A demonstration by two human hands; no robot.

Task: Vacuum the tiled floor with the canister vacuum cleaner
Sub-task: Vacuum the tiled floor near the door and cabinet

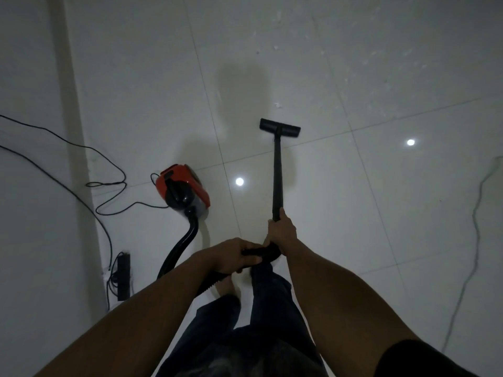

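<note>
Black cord [109, 183] loops just beside red canister [185, 189].

— Was any lettering readable on the red canister vacuum [183, 189]?
— None; its shell was too dim and small, and nothing beside it carried legible words or numbers

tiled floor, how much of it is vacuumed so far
Done: the near part of the glossy white tiled floor shows no flecks. In hand: the right hand grips the black wand, the left hand the black hose from the red canister vacuum; the black floor nozzle sits on the tiles. Left: white flecks just beyond it and across the far tiles.
</note>
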